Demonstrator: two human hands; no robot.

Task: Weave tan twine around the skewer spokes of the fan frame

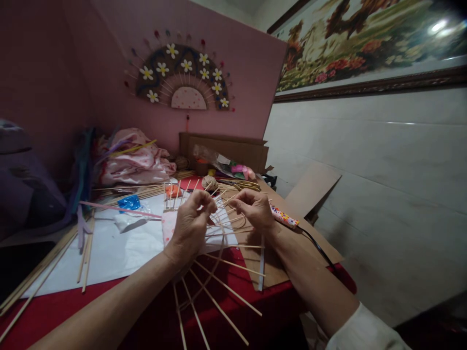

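In the head view, thin wooden sticks spread out like a fan from a pink dotted fabric piece, under and around both hands. A thin strand of twine curves across the sticks and links them. Above the frame's middle, my left hand is closed in a pinch; what its fingertips hold is too small to make out. My right hand pinches thumb and forefinger together just to the right, beside the stick ends. Whatever lies between those fingers is unclear too. A gap separates the two hands.
A ball of twine lies behind the hands. At right, a glue gun with a flower-patterned body and black cord rests on cardboard. Loose sticks, a blue packet and pink cloth are at left.
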